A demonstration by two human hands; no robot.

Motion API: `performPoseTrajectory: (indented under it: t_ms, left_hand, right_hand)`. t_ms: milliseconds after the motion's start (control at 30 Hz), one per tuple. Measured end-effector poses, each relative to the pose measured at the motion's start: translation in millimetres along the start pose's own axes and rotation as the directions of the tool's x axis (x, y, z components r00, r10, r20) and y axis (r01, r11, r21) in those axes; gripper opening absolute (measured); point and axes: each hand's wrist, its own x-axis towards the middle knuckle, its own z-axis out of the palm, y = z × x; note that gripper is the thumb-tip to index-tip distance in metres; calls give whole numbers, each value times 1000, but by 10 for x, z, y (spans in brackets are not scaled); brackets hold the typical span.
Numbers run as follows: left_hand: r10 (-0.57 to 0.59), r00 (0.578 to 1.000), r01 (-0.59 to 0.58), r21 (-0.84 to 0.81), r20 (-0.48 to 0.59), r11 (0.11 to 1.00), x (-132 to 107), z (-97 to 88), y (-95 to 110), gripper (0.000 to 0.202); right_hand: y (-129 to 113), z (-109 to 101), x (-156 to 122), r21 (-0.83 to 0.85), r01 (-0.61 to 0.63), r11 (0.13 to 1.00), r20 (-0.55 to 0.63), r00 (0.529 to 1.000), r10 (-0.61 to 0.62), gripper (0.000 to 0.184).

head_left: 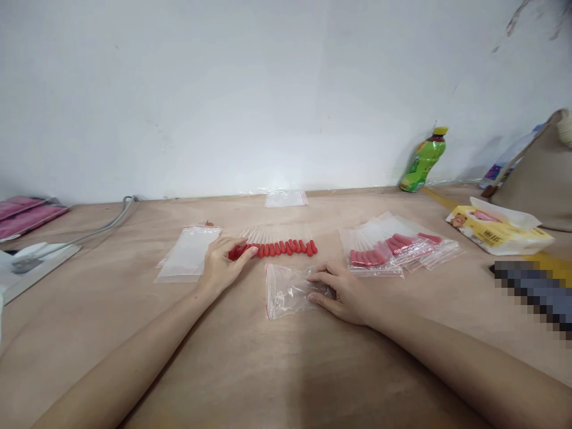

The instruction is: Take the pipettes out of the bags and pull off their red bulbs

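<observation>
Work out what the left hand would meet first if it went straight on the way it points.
Probably more of the row of thin white sticks with rounded red tips, running rightward from the left hand; depth leaves exact contact unclear.

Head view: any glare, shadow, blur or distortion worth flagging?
All in the head view: small glints on the clear bag under the right hand; a soft shadow on the table between the forearms; the green bottle leaning outward, probably wide-angle stretch; blocky pixelation over a dark object at right.
</observation>
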Motion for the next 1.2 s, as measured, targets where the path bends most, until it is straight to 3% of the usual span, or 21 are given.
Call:
performPoseTrajectory:
  t_ms: [100, 167, 267, 400, 467, 533, 600, 633, 767, 833, 933, 1033, 1100, 1200]
  left_hand:
    - [177, 981, -167, -114, 81, 979, -112, -78, 214, 20]
    - [306, 927, -259, -219, 216, 941, -205, -112, 401, 26]
    - [414, 786, -330, -255, 459, 909, -304, -116, 616, 37]
    - [425, 601, -374, -232, 677, 898, -321, -104, 627, 50]
    - [419, 535, -359, -251, 734, 899, -301, -125, 568, 53]
    - [417, 495, -328, -281, 762, 902, -283, -157, 524, 53]
    - [405, 509, -268, -308, 760, 913, -275, -172, 509, 52]
    - [381, 548, -218, -313, 745, 925, -275, -166, 509, 48]
    - [128, 804, 65, -299, 580, 952, -273, -46, 495, 31]
    - [-20, 848, 191, -270, 530, 944, -260, 28, 460, 30]
    - [-175, 784, 352, -195, 596, 916, -231, 72, 398, 42]
    - [-203, 693, 400, -135, 692, 907, -210, 22, 378, 41]
    - [-160, 671, 356, -125, 724, 926, -209, -31, 399, 32]
    - [-88, 682, 302, -170, 726, 938, -201, -95, 448, 24]
  right_hand:
    - [-7, 4, 0, -9, -4, 1000, 2, 1000, 4, 26]
    - [-11, 4, 4, -14, 5, 1000, -8, 1000, -6, 27]
    - [-23, -21, 12, -38, 35, 999, -11, 999, -36, 29]
    - [-68, -107, 5, -142, 63, 988, 55, 997, -56, 36]
    - [-89, -148, -8, -213, 68, 975, 96, 994, -49, 42]
    - [-97, -178, -17, -267, 81, 960, 126, 991, -48, 44]
    - [-86, -208, -14, -297, 105, 949, 152, 986, -61, 42]
    - [-75, -228, -6, -315, 109, 943, 153, 986, -63, 39]
    - [-16, -373, 45, -503, -42, 863, 56, 995, 81, 23]
    - [4, -466, 49, -619, -135, 774, 40, 979, 202, 20]
    - [18, -559, 7, -719, -143, 680, 136, 931, 340, 31]
    - [14, -548, -38, -753, -88, 652, 226, 897, 381, 46]
    - [-2, -505, -34, -787, -79, 612, 211, 897, 388, 48]
    - [-46, -462, 21, -828, -105, 551, 156, 901, 405, 41]
